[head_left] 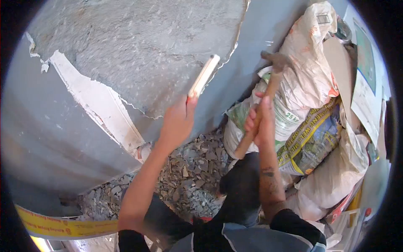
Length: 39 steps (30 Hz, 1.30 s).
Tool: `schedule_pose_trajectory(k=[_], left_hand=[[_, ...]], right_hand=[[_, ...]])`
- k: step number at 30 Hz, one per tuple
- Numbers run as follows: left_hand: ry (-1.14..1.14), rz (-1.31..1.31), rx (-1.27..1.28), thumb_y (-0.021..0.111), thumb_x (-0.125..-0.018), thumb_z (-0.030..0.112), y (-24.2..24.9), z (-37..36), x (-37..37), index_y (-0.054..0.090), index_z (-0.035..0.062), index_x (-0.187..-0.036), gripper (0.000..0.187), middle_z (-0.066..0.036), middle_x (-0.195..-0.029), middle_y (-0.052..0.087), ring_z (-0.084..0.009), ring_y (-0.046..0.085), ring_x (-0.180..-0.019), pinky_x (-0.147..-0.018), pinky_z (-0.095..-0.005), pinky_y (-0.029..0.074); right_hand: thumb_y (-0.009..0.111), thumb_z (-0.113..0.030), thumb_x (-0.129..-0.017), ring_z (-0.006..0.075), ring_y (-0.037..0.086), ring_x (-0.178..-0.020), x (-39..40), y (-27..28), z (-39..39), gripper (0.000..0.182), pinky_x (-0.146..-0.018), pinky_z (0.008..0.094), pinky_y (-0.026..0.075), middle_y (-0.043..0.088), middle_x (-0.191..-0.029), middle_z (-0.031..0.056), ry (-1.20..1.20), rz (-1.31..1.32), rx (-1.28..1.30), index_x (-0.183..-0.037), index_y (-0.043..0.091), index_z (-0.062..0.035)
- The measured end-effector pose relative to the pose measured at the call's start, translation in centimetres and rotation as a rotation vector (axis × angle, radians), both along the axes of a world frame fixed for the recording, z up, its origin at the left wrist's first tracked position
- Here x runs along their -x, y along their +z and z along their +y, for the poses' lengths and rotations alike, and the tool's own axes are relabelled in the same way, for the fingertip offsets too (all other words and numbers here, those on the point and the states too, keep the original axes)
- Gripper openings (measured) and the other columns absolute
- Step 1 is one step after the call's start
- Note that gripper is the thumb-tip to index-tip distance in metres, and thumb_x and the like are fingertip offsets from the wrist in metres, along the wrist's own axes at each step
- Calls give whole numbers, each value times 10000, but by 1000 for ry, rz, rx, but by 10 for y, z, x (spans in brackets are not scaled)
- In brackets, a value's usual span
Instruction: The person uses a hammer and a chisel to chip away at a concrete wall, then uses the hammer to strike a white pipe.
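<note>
Soft, fairly bright light is spreading over the rough grey wall patch [138,50]; the pale bar-shaped tool [203,77] is glaring nearly white; the lens is bowing the yellow printed strip [67,226] near blackened edges.

And over on the right, a tall, crumpled off-white woven sack [308,63] slumps high up; just below, white plastic sacking with green print [289,121] shows "25 kg"! Beside that, a glossy yellow-and-blue printed sack [320,132], then a pale, bulging woven sack [333,180] lower down. Across at lower left, a yellow, red-lettered strip [67,225] curves along!
</note>
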<state>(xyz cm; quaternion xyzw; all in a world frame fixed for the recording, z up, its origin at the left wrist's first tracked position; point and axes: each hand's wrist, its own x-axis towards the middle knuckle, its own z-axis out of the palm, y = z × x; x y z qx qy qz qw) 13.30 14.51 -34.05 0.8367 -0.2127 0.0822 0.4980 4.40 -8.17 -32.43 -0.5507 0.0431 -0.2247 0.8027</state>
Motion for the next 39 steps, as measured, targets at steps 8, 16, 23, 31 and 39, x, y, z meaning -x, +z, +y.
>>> schedule_pose_trajectory(k=[8,16,23,31,39], left_hand=[[177,-89,-274,442,-1027,378,-16,-28,-32,522,31,-1048,357,-243,-790,666,-462,652,-739,-641,-549,499],[223,-183,-255,448,-1027,366,-42,-48,-33,515,29,-1021,344,-230,-723,663,-442,656,-659,-586,-552,500],[239,-141,-202,444,-1023,388,-35,-43,-29,554,42,-1032,363,-249,-755,660,-465,655,-727,-618,-569,492],[141,-178,-39,455,-1012,399,-27,-24,-45,571,42,-1008,375,-255,-772,651,-487,632,-737,-654,-568,482],[182,-155,-276,429,-1024,395,-19,-26,-36,572,45,-995,379,-245,-768,658,-478,644,-737,-657,-564,496]], right_hand=[[414,-497,-1037,75,433,-414,48,45,-32,482,-385,230,334,476,-574,-10,-213,129,666,-948,549,-43],[561,-415,-995,147,495,-483,26,59,-13,425,-465,339,368,469,-544,61,-433,-22,1181,-895,582,-3],[564,-456,-973,416,557,-596,-7,70,-9,484,-581,460,435,551,-623,211,-281,251,1569,-869,589,16],[540,-521,-970,355,515,-562,27,108,14,575,-569,449,404,515,-600,191,-369,203,1480,-813,574,31],[541,-528,-971,303,491,-533,26,109,14,579,-547,425,389,491,-580,166,-420,76,1397,-785,539,20]])
